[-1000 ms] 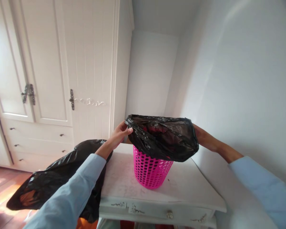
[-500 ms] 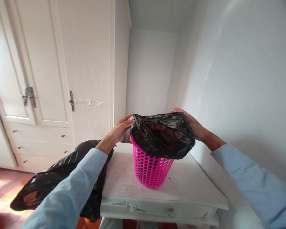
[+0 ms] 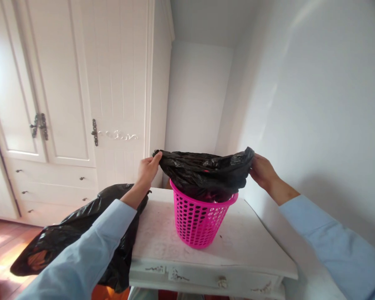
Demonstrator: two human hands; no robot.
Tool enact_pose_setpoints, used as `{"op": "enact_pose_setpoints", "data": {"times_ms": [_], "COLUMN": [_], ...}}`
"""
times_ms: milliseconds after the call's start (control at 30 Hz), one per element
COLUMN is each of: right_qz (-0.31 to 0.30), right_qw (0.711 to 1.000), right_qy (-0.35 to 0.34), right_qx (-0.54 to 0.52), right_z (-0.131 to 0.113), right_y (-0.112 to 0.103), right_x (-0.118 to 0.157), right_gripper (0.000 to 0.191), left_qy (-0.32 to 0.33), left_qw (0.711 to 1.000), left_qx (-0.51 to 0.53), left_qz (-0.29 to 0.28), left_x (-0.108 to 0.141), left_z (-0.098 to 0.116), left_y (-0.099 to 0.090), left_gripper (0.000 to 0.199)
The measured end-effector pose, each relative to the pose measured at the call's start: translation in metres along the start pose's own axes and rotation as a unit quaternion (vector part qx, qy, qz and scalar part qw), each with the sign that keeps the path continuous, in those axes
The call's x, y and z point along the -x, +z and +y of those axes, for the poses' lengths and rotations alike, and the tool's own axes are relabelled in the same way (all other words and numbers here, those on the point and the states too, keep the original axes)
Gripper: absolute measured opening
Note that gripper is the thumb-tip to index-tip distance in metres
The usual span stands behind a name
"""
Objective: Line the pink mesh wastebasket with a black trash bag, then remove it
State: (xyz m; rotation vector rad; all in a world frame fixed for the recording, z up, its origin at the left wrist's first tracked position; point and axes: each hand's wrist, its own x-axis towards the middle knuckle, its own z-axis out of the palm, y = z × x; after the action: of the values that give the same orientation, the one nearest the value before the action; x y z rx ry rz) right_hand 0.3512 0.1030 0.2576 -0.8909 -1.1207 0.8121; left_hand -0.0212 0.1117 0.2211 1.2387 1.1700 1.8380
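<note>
A bright pink perforated basket [image 3: 195,223] stands upright on a white table. Its upper part holds a black plastic bag [image 3: 203,173], whose gathered top is stretched wide above the rim. My left hand [image 3: 148,168] pinches the bag's left edge between thumb and fingers. On the other side, my right hand [image 3: 262,171] grips the right edge, its fingertips partly hidden behind the plastic. The bag's lower part sits inside the basket and shows dark through the holes.
Another black bag [image 3: 78,225] hangs over the left side of the white table [image 3: 156,250], under my left forearm. A white wardrobe [image 3: 118,91] stands behind on the left. A pale wall [image 3: 325,108] rises close on the right. Wooden flooring [image 3: 0,241] shows at lower left.
My hands have moved apart, the left one leftward, pulling the bag's top wider. The bag's right side, which drooped over the basket's front, is now lifted, exposing the front rim.
</note>
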Motion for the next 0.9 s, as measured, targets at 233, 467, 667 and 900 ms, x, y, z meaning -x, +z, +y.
{"op": "enact_pose_setpoints", "data": {"times_ms": [233,467,667,900], "right_qz": [0.102,-0.077,-0.086,-0.019], "right_qw": [0.984,0.982,0.985,0.994], "right_qy": [0.131,0.132,0.130,0.052], "right_qx": [-0.057,-0.111,-0.079,-0.090], "right_z": [0.034,0.038,0.045,0.045], "right_y": [-0.045,-0.053,-0.029,0.002], "right_x": [0.000,0.035,0.044,0.026], "right_gripper": [0.017,0.020,0.045,0.039], "left_qy": [-0.037,-0.034,-0.037,-0.075], "left_qw": [0.993,0.975,0.944,0.934], "left_qx": [0.111,0.188,0.260,0.303], "left_qz": [0.018,-0.112,-0.202,-0.172], "left_x": [0.004,0.016,0.001,-0.011], "left_z": [-0.020,-0.032,-0.028,-0.026], "left_y": [-0.044,-0.027,0.006,0.013], "left_gripper": [0.062,0.053,0.044,0.032]}}
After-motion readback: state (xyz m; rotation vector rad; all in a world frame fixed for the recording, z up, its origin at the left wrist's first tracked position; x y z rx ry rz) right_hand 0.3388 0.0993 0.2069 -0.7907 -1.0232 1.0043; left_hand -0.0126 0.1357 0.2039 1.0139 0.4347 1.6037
